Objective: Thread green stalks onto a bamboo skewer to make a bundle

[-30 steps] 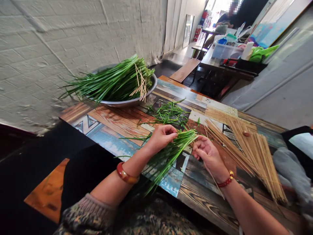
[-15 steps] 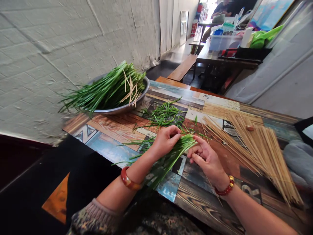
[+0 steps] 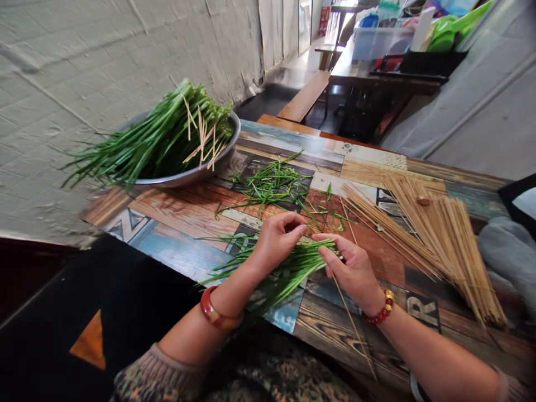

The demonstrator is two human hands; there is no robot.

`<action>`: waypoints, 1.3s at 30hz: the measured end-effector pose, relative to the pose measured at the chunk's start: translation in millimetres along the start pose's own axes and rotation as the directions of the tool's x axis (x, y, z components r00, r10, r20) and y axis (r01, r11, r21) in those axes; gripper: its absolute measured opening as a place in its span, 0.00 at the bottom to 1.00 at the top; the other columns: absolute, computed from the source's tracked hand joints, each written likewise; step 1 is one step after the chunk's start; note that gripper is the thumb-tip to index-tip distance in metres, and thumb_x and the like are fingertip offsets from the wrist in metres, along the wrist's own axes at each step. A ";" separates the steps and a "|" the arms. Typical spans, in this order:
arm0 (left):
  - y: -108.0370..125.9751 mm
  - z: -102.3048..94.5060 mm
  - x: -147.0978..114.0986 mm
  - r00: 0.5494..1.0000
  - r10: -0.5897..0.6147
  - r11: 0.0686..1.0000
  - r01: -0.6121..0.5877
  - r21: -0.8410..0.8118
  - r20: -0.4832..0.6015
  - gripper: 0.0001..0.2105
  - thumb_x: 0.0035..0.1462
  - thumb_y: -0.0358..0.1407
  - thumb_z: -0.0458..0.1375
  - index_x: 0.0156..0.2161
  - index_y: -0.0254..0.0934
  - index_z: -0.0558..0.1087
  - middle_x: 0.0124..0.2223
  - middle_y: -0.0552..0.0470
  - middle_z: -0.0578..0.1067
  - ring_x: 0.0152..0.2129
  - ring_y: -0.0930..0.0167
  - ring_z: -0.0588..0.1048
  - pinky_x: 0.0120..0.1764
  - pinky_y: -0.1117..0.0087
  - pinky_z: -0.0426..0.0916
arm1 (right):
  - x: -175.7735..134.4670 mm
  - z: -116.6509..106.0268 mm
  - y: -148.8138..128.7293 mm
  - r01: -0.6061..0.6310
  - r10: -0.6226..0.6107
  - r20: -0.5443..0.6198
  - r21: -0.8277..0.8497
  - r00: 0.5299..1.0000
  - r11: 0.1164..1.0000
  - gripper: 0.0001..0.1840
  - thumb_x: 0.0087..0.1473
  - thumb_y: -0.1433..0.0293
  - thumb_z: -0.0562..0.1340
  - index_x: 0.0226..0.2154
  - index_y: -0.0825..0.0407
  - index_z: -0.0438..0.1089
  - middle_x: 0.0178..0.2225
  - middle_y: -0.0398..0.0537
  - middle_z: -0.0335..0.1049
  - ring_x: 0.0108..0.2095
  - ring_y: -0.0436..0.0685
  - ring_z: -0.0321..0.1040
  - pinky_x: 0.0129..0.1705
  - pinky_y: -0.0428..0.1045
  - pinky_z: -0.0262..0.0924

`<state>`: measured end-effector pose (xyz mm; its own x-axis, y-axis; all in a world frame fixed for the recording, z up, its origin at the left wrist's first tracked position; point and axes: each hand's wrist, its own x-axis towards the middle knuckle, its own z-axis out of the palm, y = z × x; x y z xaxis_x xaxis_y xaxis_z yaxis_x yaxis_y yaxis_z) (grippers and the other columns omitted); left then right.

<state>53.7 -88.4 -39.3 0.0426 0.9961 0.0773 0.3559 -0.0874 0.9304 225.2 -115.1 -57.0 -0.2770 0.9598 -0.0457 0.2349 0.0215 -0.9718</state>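
A bunch of garlic chives [image 3: 288,276] lies across my hands just above the table's near edge, pale ends to the right, green tips to the left. My left hand [image 3: 276,243] is closed over the top of the bunch, thumb and forefinger together; its other fingers are hidden. At the pale ends, my right hand [image 3: 354,271] has its fingers closed, with a thin bamboo skewer [image 3: 354,324] between them. The skewer slants down toward me, its upper end hidden by the fingers and stems. Loose chive scraps [image 3: 272,184] lie beyond my hands.
A metal bowl [image 3: 180,180] at the back left is heaped with chives [image 3: 154,139], several short skewers [image 3: 203,139] sticking out. Many bamboo skewers [image 3: 456,251] fan across the patterned table [image 3: 330,329] on the right. Behind are a bench [image 3: 305,97] and another table with a plastic bin [image 3: 379,44].
My right thumb has come in over the pale ends of the chives. The skewer's lower end has swung down toward me. The view has tilted slightly downward.
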 end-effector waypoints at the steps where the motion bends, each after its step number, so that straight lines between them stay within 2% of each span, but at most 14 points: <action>1: -0.3 0.0 0.6 1.000 -0.007 1.000 0.007 -0.001 -0.016 0.04 0.52 0.30 0.58 0.28 0.32 0.73 0.25 0.53 0.73 0.24 0.76 0.69 0.28 0.76 0.62 | -0.7 -0.1 -0.1 0.007 -0.007 0.002 -0.012 1.000 1.000 0.15 0.57 0.65 0.58 0.45 0.55 0.70 0.17 0.36 0.62 0.15 0.46 0.60 0.19 0.42 0.54; 9: 2.4 1.8 -1.9 0.998 0.046 0.998 -0.047 0.037 0.038 0.04 0.51 0.27 0.57 0.28 0.32 0.74 0.27 0.53 0.76 0.25 0.75 0.71 0.29 0.76 0.63 | -0.1 -0.2 2.1 0.015 -0.014 0.027 -0.039 1.000 0.999 0.14 0.57 0.65 0.58 0.43 0.54 0.71 0.16 0.36 0.61 0.15 0.47 0.59 0.18 0.43 0.54; 23: 1.4 -0.7 -2.9 0.997 0.073 0.997 -0.074 0.035 0.020 0.04 0.51 0.28 0.58 0.29 0.32 0.74 0.28 0.51 0.76 0.26 0.74 0.72 0.30 0.75 0.63 | 0.5 0.5 5.4 -0.019 0.020 0.037 -0.011 0.999 1.000 0.18 0.57 0.65 0.58 0.48 0.54 0.69 0.18 0.37 0.61 0.16 0.46 0.58 0.18 0.43 0.54; 28: 0.9 -1.0 -4.5 0.991 0.135 0.987 -0.136 0.090 0.017 0.04 0.52 0.27 0.57 0.29 0.33 0.75 0.29 0.51 0.76 0.27 0.74 0.72 0.31 0.74 0.64 | 0.5 0.6 5.8 -0.022 0.023 0.030 -0.029 0.999 0.999 0.18 0.57 0.65 0.58 0.48 0.54 0.70 0.18 0.37 0.61 0.16 0.46 0.58 0.18 0.43 0.54; 33: -2.5 -2.3 -6.6 0.969 0.244 0.952 -0.247 0.181 0.037 0.05 0.54 0.27 0.57 0.30 0.34 0.75 0.30 0.50 0.76 0.28 0.73 0.72 0.33 0.72 0.65 | 0.9 0.7 8.5 -0.016 0.017 0.031 -0.051 0.999 0.999 0.18 0.57 0.64 0.58 0.48 0.53 0.70 0.18 0.38 0.63 0.16 0.47 0.59 0.18 0.43 0.54; 36: -4.4 -3.0 -7.5 0.958 0.278 0.926 -0.285 0.247 0.065 0.06 0.56 0.29 0.56 0.32 0.35 0.75 0.31 0.49 0.76 0.30 0.72 0.72 0.34 0.71 0.65 | 1.3 1.1 10.9 0.004 -0.004 0.008 -0.032 1.000 0.999 0.20 0.56 0.64 0.58 0.51 0.51 0.69 0.23 0.42 0.68 0.17 0.48 0.60 0.19 0.44 0.56; 39: -5.9 -2.9 -8.3 0.953 0.293 0.918 -0.302 0.258 0.072 0.06 0.57 0.29 0.55 0.34 0.35 0.75 0.32 0.49 0.76 0.30 0.71 0.73 0.35 0.71 0.66 | 1.3 1.4 11.3 0.038 -0.038 -0.033 0.005 0.999 0.999 0.26 0.54 0.66 0.60 0.56 0.47 0.64 0.35 0.48 0.73 0.23 0.51 0.66 0.21 0.46 0.61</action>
<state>48.5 -96.1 -44.4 0.2121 0.9231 0.3208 0.5544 -0.3840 0.7383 226.2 -114.1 -68.3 -0.2551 0.9669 -0.0016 0.2197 0.0564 -0.9739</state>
